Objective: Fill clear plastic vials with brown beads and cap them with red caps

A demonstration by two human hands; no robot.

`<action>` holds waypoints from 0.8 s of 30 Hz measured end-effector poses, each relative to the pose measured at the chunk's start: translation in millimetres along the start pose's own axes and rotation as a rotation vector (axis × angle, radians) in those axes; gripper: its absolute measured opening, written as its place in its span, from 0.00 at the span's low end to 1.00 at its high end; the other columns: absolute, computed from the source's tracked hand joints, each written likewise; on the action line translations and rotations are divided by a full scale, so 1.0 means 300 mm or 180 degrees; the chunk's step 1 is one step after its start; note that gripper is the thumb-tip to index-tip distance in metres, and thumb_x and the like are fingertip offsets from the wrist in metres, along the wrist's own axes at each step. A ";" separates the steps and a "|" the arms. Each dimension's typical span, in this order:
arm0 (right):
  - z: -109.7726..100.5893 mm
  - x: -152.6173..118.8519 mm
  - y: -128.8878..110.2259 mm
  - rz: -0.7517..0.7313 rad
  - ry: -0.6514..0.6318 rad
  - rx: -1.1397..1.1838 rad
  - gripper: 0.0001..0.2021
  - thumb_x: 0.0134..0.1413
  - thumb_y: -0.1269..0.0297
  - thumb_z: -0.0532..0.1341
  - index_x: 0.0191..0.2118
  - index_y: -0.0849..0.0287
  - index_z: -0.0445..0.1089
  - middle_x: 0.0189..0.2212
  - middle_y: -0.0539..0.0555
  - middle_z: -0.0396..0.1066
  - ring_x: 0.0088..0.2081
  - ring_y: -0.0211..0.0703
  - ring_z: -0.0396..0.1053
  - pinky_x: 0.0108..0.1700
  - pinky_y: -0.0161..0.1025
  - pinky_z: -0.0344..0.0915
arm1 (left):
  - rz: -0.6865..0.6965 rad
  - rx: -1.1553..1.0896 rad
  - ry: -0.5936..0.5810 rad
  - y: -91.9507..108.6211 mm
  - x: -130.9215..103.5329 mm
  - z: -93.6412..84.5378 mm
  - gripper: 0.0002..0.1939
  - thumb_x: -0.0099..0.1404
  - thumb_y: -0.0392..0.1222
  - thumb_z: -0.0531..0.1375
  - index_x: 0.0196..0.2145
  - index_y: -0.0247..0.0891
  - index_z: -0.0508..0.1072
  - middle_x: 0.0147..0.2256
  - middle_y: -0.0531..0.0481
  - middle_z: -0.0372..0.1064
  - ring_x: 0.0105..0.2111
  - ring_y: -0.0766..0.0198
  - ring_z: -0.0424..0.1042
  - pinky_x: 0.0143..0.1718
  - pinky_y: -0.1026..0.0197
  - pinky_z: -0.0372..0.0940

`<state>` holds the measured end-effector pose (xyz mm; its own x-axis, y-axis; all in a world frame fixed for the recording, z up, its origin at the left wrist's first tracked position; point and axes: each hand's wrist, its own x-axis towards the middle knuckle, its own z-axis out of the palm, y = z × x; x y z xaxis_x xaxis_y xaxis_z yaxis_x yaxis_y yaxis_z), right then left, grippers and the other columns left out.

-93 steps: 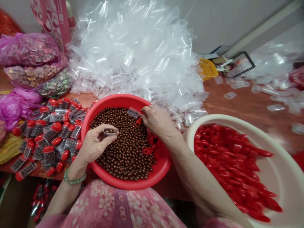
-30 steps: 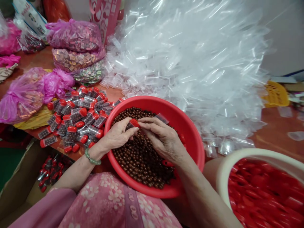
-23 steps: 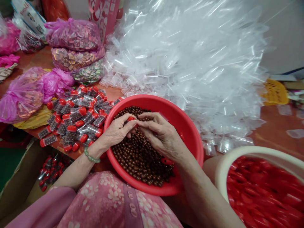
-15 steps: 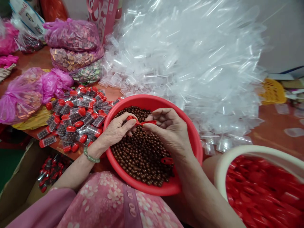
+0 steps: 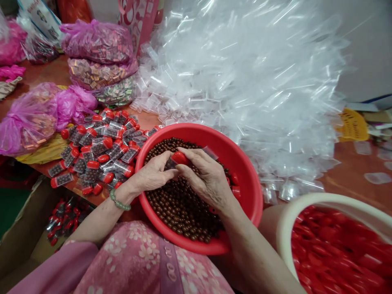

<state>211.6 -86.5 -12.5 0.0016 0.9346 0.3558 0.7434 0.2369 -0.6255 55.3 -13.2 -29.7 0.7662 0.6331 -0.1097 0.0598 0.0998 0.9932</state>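
Note:
Over a red basin (image 5: 245, 163) of brown beads (image 5: 183, 208), my left hand (image 5: 154, 171) pinches a small clear container (image 5: 170, 163) with a red cap (image 5: 180, 158). The fingers of my right hand (image 5: 206, 173) close round the capped end, thumb below and fingertips on top. A clear empty case (image 5: 210, 153) sticks out just beyond my right fingers; what supports it is hidden. Loose red caps (image 5: 235, 191) lie by the basin's right inner wall, partly behind my right hand.
Filled red-capped containers (image 5: 101, 151) are heaped left of the basin. A large pile of clear cases (image 5: 245, 73) rises behind it. A cream bucket (image 5: 284, 228) of red caps stands at right. Pink bags (image 5: 98, 43) are at back left; a cardboard box (image 5: 18, 224) sits lower left.
The red pieces between my hands have given way to a red-capped container held by both. My right hand has moved slightly down and left. A clear case now shows beyond its fingers.

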 end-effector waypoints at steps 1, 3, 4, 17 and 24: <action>-0.002 -0.001 -0.002 -0.0076 -0.0049 -0.0101 0.20 0.62 0.54 0.58 0.56 0.58 0.67 0.48 0.63 0.73 0.49 0.49 0.72 0.52 0.49 0.70 | 0.0056 -0.0096 -0.0085 -0.004 0.001 -0.001 0.16 0.61 0.44 0.63 0.44 0.35 0.69 0.41 0.49 0.69 0.43 0.61 0.68 0.49 0.58 0.63; -0.005 -0.003 -0.005 -0.0232 -0.0219 -0.0320 0.27 0.58 0.50 0.61 0.57 0.61 0.64 0.49 0.65 0.70 0.50 0.53 0.71 0.52 0.51 0.69 | 0.0147 -0.0268 -0.0256 -0.008 0.001 -0.004 0.17 0.60 0.41 0.63 0.47 0.35 0.69 0.45 0.47 0.70 0.46 0.59 0.68 0.54 0.56 0.61; -0.005 -0.003 -0.006 -0.0284 -0.0320 -0.0441 0.30 0.56 0.48 0.63 0.58 0.62 0.62 0.49 0.66 0.69 0.51 0.55 0.70 0.52 0.52 0.69 | 0.0153 -0.0304 -0.0316 -0.008 0.002 -0.005 0.18 0.61 0.40 0.63 0.48 0.35 0.69 0.46 0.46 0.70 0.47 0.59 0.68 0.55 0.55 0.61; 0.047 -0.005 -0.036 -0.0297 -0.0631 -0.2036 0.27 0.49 0.55 0.60 0.52 0.68 0.60 0.41 0.68 0.70 0.42 0.57 0.69 0.38 0.46 0.67 | -0.0223 -0.0126 -0.0197 0.006 0.002 0.002 0.09 0.58 0.33 0.58 0.39 0.34 0.69 0.38 0.49 0.69 0.41 0.60 0.67 0.49 0.56 0.62; 0.063 0.004 -0.020 -0.1009 -0.0009 -0.2281 0.23 0.52 0.47 0.56 0.40 0.66 0.64 0.28 0.57 0.66 0.29 0.48 0.65 0.28 0.40 0.60 | -0.0312 -0.0186 -0.0197 0.012 0.002 -0.001 0.06 0.57 0.33 0.59 0.35 0.33 0.68 0.33 0.52 0.65 0.36 0.63 0.64 0.42 0.59 0.62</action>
<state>194.4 -81.8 -21.5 -0.2840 0.8518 0.4401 0.9585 0.2644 0.1068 55.7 -12.3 -26.1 0.7967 0.5697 -0.2016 0.1003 0.2044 0.9737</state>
